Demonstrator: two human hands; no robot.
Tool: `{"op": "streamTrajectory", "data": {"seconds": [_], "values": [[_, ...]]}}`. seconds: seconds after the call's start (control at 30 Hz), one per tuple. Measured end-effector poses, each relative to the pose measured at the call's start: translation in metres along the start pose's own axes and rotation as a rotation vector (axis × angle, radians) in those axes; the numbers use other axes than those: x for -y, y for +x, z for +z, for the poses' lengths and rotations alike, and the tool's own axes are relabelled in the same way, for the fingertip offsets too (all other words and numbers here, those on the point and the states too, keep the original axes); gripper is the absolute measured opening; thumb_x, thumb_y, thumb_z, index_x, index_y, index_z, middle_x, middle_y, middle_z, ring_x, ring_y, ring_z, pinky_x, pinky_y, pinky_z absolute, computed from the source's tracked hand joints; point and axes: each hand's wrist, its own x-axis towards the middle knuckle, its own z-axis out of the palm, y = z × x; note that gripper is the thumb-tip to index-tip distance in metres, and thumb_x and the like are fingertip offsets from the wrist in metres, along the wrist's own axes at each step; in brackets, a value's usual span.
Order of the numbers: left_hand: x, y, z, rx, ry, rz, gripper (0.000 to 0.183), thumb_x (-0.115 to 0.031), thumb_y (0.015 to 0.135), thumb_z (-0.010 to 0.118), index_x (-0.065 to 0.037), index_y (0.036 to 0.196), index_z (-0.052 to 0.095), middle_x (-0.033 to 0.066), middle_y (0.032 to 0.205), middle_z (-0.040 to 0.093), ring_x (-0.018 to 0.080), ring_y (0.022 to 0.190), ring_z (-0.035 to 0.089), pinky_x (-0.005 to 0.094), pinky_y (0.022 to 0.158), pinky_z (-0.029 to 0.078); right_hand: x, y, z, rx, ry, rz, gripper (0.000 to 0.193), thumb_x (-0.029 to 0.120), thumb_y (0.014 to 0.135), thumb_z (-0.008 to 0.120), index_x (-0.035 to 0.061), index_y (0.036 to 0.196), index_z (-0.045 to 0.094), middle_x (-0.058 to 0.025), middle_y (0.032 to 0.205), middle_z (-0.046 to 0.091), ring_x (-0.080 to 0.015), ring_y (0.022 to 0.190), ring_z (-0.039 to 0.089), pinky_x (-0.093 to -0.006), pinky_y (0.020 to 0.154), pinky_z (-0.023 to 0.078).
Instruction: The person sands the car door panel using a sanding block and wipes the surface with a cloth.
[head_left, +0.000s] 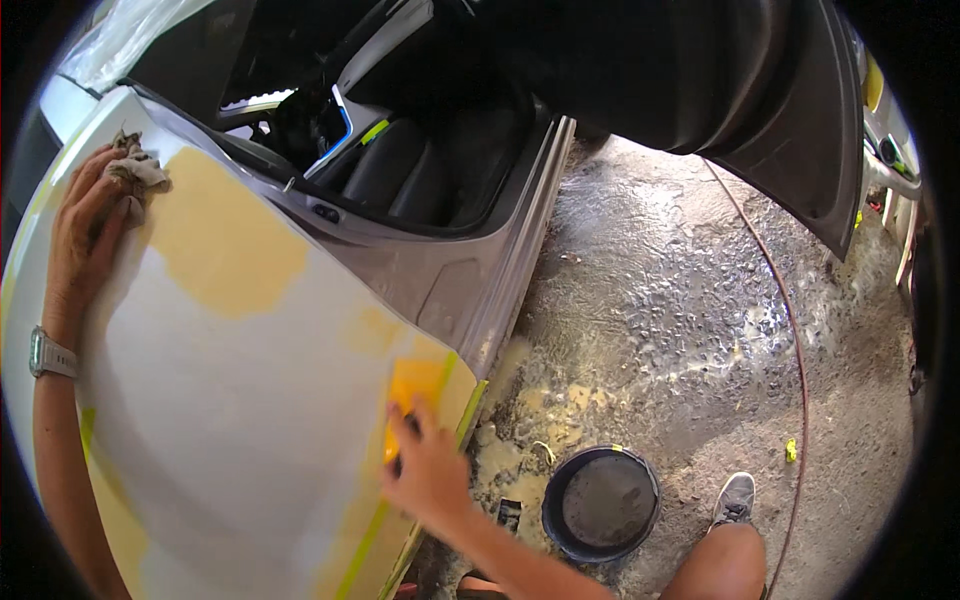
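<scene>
A white car body panel (250, 400) with yellowish patches (225, 230) fills the left side. At its far upper left, my left hand (95, 205) is closed around a crumpled, dirty grey cloth (140, 170), resting on the panel. My right hand (430, 465) grips an orange sanding block (415, 385), slightly blurred, against the panel near its right edge. A dark part of the block shows between the fingers. Yellow-green tape (365, 550) runs beside that edge. The underside of the block is hidden.
A black bucket (650, 530) of murky liquid stands on the wet concrete floor (650, 300). A thin reddish hose (790, 310) curves along the floor at right. The open car door (740, 100) hangs overhead; a dark seat (400, 165) shows inside. My shoe (735, 500) is beside the bucket.
</scene>
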Motion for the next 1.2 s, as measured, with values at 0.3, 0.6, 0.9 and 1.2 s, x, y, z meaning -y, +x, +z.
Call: {"op": "streamTrajectory", "data": {"seconds": [0.3,0.6,0.9,1.2], "values": [[-0.011,0.009,0.005,0.004,-0.004,0.037,0.023,-0.002,0.093,0.058,0.000,0.114,0.068,0.0172,0.146,0.058,0.0366,0.144,0.046,0.0470,0.121,0.037,-0.023,0.021,-0.005,-0.074,-0.140,0.030,0.074,0.023,0.080,0.072,0.0111,0.150,0.050,-0.0201,0.156,0.041,-0.0440,0.115,0.059,-0.0503,0.090,0.057],[-0.001,-0.003,-0.006,-0.043,0.068,0.029,0.023,-0.002,0.096,0.058,0.000,0.117,0.067,0.0163,0.147,0.057,0.0363,0.142,0.048,0.0453,0.120,0.038,-0.018,0.026,-0.009,0.018,-0.023,0.045,0.073,0.026,0.083,0.069,0.0162,0.153,0.048,-0.0190,0.156,0.041,-0.0449,0.112,0.059,-0.0514,0.092,0.056],[-0.013,0.001,-0.004,-0.093,-0.014,0.059,0.018,-0.001,0.092,0.063,0.003,0.110,0.067,0.0148,0.141,0.062,0.0369,0.135,0.053,0.0428,0.113,0.042,-0.104,0.050,-0.052,-0.066,-0.171,0.194,0.074,0.025,0.080,0.074,0.0104,0.149,0.051,-0.0191,0.152,0.042,-0.0425,0.130,0.054,-0.0492,0.101,0.051],[-0.025,0.003,0.007,-0.156,-0.033,0.074,0.027,-0.001,0.084,0.065,-0.004,0.111,0.062,0.0168,0.142,0.057,0.0416,0.136,0.049,0.0485,0.114,0.041,-0.102,0.003,-0.074,0.247,-0.221,0.294,0.087,0.028,0.082,0.077,0.0107,0.158,0.038,-0.0159,0.162,0.025,-0.0425,0.137,0.049,-0.0482,0.101,0.051]]}}
